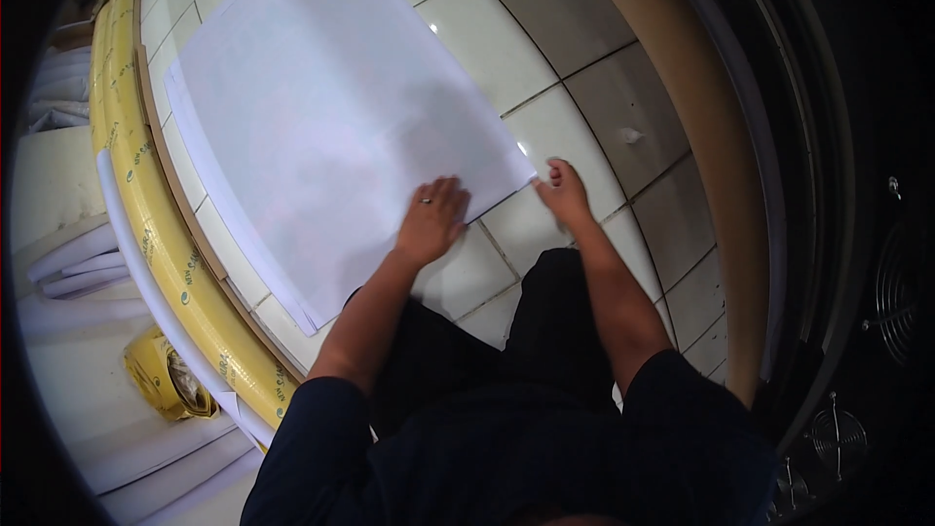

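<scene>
A large white sheet (302,107) lies flat over the floor in front of me, and its doubled edges suggest more than one layer. Flat on its near edge rests my left hand (435,219), fingers stretched forward, a ring on one of them. At the sheet's near right corner is my right hand (565,193), its fingers curled in and the thumb side touching the corner. It appears to pinch that corner, though the fingertips are partly hidden. Shadows of my head and arms fall across the sheet.
White floor tiles (487,49) lie under the sheet. Along the left run a long yellow wrapped roll (161,224) and a thin white tube (131,234). Beyond them are white rolls (93,273) and a crumpled yellow wrapper (161,375). A brown curved beam (716,146) and dark machinery with fan guards (838,436) bound the right.
</scene>
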Available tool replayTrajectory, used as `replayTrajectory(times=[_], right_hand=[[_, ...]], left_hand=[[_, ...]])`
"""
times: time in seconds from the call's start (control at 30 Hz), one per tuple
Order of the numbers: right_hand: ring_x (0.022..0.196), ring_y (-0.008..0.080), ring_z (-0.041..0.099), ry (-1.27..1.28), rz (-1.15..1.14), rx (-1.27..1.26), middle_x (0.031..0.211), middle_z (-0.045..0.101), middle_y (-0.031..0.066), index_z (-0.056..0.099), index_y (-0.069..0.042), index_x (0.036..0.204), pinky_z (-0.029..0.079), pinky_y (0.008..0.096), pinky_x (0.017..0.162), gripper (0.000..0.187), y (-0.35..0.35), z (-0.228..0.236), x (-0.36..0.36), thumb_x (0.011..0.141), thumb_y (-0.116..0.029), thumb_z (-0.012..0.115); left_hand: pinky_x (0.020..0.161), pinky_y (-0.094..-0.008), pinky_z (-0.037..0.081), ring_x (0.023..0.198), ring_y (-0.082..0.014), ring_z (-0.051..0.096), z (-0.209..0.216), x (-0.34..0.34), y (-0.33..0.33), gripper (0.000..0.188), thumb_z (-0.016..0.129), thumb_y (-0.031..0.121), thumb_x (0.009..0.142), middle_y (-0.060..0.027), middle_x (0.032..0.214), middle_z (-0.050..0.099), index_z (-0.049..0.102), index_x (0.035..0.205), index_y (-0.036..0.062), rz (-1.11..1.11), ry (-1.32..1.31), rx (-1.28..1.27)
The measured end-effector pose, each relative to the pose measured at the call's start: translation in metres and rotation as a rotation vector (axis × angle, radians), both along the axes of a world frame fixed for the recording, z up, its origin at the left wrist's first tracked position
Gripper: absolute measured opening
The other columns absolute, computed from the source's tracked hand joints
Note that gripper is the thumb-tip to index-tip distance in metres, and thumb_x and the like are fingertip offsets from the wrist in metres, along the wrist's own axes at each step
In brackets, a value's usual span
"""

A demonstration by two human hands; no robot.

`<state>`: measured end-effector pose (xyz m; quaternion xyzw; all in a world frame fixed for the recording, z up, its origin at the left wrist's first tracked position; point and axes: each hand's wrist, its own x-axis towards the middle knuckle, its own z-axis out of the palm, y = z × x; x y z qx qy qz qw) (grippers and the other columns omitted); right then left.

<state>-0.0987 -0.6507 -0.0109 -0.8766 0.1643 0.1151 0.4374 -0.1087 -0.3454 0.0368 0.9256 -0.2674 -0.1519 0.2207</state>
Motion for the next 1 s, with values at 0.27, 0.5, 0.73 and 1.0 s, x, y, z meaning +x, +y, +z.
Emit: replayTrajectory(times=[0.27,0.5,0.73,1.0], right_hand=[[0.108,0.0348,0.060,-0.078,0.078,-0.289,0.121,0.060,0.0167,0.061,-0.003,0.122,0.053,0.0399,0.091,0.045,0.057,0.023,0.014,0.081,-0.013,0.078],[0.104,0.0347,0.060,-0.310,0.374,-0.298,0.111,0.062,0.0139,0.062,-0.003,0.116,0.050,0.0424,0.089,0.036,0.029,0.028,0.015,0.082,-0.008,0.075],[0.108,0.0355,0.060,-0.331,0.344,-0.360,0.117,0.063,0.0167,0.060,-0.001,0.127,0.050,0.0424,0.093,0.045,0.036,0.025,0.003,0.086,-0.012,0.073],[0.103,0.0333,0.063,-0.255,0.196,-0.312,0.117,0.062,0.0173,0.061,-0.001,0.119,0.052,0.0420,0.090,0.038,0.042,0.016,0.004,0.085,-0.010,0.075]], left_hand=[[0.125,-0.0466,0.011,0.153,-0.0274,0.021,-0.043,0.006,-0.045,0.082,0.055,0.057,0.092,-0.0131,0.162,0.030,0.036,0.152,0.0038,0.111,-0.070,0.074],[0.125,-0.0459,0.011,0.152,-0.0262,0.022,-0.047,0.009,-0.046,0.079,0.053,0.058,0.093,-0.0119,0.162,0.030,0.039,0.151,0.0058,0.112,-0.090,0.084],[0.125,-0.0458,0.011,0.152,-0.0259,0.022,-0.047,0.007,-0.046,0.076,0.052,0.056,0.094,-0.0111,0.162,0.029,0.039,0.150,0.0068,0.112,-0.095,0.084],[0.125,-0.0457,0.011,0.152,-0.0258,0.021,-0.049,0.008,-0.049,0.076,0.051,0.056,0.094,-0.0111,0.162,0.029,0.039,0.150,0.0061,0.106,-0.080,0.094]])
